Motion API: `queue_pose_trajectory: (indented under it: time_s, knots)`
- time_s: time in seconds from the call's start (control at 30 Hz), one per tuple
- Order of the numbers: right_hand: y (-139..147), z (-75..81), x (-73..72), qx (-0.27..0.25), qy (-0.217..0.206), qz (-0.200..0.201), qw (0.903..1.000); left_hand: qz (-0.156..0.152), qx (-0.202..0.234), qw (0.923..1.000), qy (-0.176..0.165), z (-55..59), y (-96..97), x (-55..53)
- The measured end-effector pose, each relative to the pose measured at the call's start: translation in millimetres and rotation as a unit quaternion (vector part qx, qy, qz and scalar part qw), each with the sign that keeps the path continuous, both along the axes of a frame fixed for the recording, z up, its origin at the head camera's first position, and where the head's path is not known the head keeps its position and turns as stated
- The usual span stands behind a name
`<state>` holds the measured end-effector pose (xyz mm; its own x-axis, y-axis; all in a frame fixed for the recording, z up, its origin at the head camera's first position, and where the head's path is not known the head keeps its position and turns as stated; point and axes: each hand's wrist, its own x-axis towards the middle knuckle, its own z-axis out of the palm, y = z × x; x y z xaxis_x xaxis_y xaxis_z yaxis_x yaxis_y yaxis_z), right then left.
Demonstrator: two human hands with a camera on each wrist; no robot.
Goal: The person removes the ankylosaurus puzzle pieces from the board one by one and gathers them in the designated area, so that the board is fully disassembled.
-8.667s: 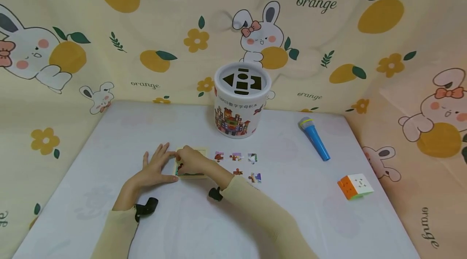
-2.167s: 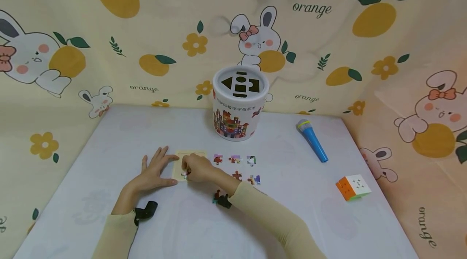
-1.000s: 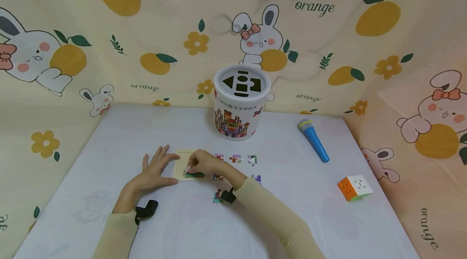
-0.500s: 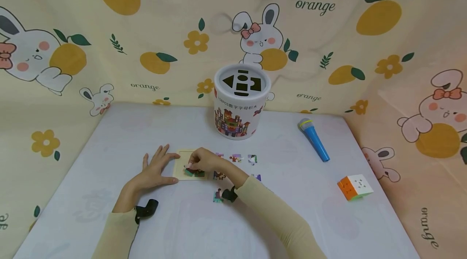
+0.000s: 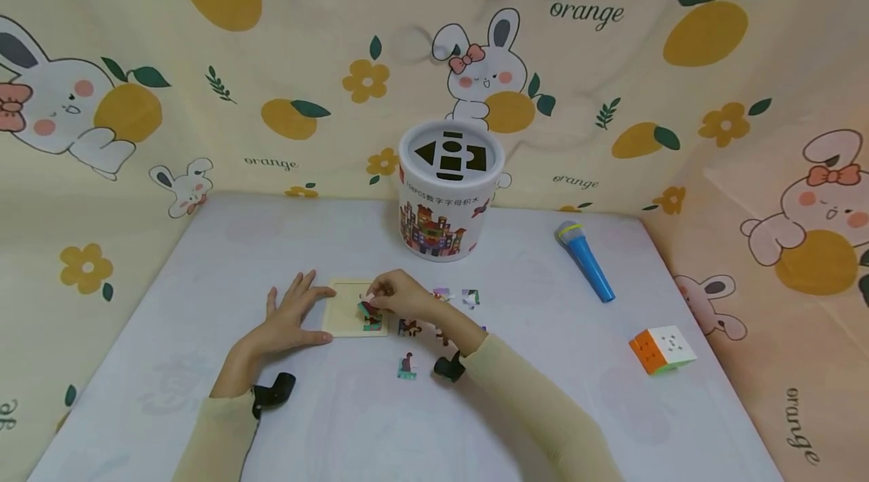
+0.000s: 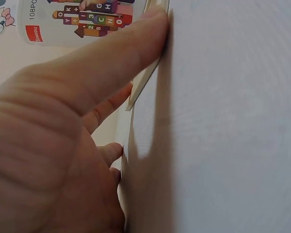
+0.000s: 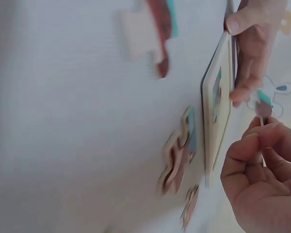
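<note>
A shallow wooden puzzle tray [image 5: 342, 322] lies on the white table. My left hand [image 5: 290, 317] rests at its left side, fingers spread, with thumb and index tips on the frame's edge; the left wrist view shows the thumb against the tray [image 6: 143, 80]. Over the tray's right part, my right hand [image 5: 405, 298] pinches a jigsaw piece [image 5: 367, 309] between thumb and fingers. That jigsaw piece [image 7: 264, 106], brown and teal, is held up off the tray in the right wrist view. Another piece [image 5: 373, 324] sits in the tray's lower right corner.
Several loose puzzle pieces lie right of the tray, including one nearer piece [image 5: 407, 366] and one at the far right [image 5: 471, 298]. The right forearm hides part of them. A white bucket [image 5: 448, 218] stands behind, with a blue toy microphone [image 5: 585, 262] and a puzzle cube [image 5: 661, 348] farther right.
My right hand has lifted the pinched piece from the tray's lower middle and shifted right and slightly back. Earlier, pieces lay at the tray's lower left, which is now bare. My left hand stays put.
</note>
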<state>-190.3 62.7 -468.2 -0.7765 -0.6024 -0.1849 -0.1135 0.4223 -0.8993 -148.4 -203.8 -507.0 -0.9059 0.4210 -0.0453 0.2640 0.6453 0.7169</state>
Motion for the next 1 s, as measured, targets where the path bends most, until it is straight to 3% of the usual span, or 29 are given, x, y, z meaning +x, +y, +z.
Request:
queue_pose_trajectory:
  time_s: [0.2,0.57,0.77,1.0]
  knots:
    - [27.5,2.4,12.6,-0.008,-0.008,-0.001,0.9999,0.000,0.007,1.0000,0.000,-1.9,0.5,1.2]
    - [79.8,11.0,33.7,0.008,-0.016,0.050,0.9986,0.002,0.003,1.0000,0.005,-3.1,0.9,1.1]
    - [103.3,3.8,47.5,0.026,-0.031,0.040,0.9984,0.002,0.000,1.0000,0.007,-3.8,0.9,0.9]
    - [123.0,-4.7,60.8,0.025,-0.006,0.027,0.9993,0.002,0.004,0.9999,0.010,-2.9,1.3,0.8]
